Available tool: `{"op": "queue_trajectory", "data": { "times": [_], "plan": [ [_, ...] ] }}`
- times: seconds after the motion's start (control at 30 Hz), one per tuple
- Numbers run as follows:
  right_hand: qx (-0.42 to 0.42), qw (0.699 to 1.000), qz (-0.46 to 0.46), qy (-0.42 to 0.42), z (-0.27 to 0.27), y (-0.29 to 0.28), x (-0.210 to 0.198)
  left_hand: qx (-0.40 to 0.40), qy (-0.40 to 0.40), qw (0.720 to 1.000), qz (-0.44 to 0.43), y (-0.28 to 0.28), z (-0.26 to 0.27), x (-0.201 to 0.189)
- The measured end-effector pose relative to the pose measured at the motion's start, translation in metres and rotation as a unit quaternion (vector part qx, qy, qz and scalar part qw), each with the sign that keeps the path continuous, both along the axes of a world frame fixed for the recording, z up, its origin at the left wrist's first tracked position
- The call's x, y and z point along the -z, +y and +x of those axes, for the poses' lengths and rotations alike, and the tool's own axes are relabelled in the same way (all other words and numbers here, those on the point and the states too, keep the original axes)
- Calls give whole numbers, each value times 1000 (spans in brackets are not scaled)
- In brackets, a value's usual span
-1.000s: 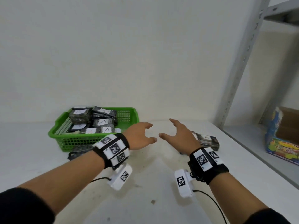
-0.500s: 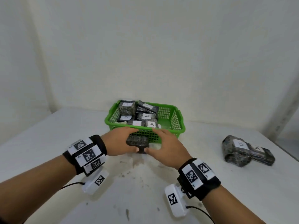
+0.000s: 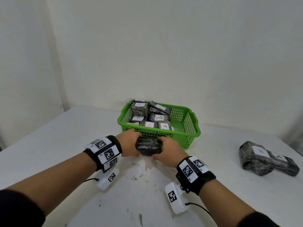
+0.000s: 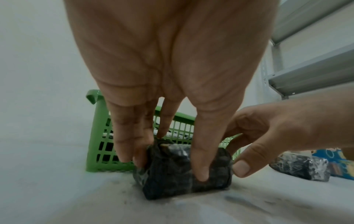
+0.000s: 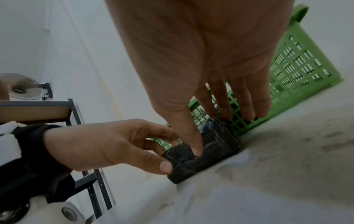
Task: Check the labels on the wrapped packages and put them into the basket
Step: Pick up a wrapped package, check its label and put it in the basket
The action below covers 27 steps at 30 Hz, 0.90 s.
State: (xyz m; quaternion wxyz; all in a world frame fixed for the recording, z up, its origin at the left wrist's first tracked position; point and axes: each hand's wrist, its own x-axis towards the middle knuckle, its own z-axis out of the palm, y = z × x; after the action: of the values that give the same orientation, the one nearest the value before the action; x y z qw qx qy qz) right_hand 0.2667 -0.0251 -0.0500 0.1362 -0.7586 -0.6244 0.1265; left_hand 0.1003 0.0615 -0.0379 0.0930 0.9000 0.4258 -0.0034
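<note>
A dark wrapped package [image 3: 148,146] lies on the white table just in front of the green basket [image 3: 188,138]; no label shows on its visible faces. My left hand [image 3: 131,145] grips its left end, thumb on the near side and fingers on the far side [image 4: 199,174]. My right hand [image 3: 165,149] grips its right end the same way [image 5: 195,150]. The package [image 4: 184,171] sits on the table in both wrist views [image 5: 203,153]. The basket holds several wrapped packages with white labels marked A or B [image 3: 159,117].
Two more wrapped packages lie at the table's right, one labelled B [image 3: 255,158] leaning on one labelled A [image 3: 283,163]. Grey metal shelving [image 4: 306,72] stands to the right. The table surface [image 3: 144,194] in front of me is stained.
My head view swung left, centring the basket. Both hands, free in the air a second ago, came down onto the package before the basket and now grip its two ends.
</note>
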Motion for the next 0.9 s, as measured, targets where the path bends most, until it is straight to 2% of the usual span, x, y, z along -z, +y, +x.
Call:
{"op": "queue_trajectory", "data": {
  "times": [0.2,0.27,0.33,0.43,0.53,0.63,0.8,0.9],
  "plan": [
    [6,999,-7,42,0,5,3,-15,17,999,-23,4,0,1],
    [2,998,-15,54,2,4,1,-12,-14,999,-48,1,-4,-4],
    [0,995,-18,95,8,-1,0,-8,-86,990,-108,-1,-14,-9],
    [-3,973,20,228,21,-13,0,-11,-232,950,-207,0,-30,-11],
    [-12,925,65,375,31,-21,-2,-11,-336,903,-268,-6,-34,-11],
    [-13,874,101,475,36,-23,-4,1,-404,863,-302,-13,-24,-10],
    [14,838,193,510,46,-19,-3,-12,-498,806,-319,-23,11,-2],
    [17,835,228,501,55,-20,-5,-26,-536,770,-344,-26,28,-2]
  ]
}}
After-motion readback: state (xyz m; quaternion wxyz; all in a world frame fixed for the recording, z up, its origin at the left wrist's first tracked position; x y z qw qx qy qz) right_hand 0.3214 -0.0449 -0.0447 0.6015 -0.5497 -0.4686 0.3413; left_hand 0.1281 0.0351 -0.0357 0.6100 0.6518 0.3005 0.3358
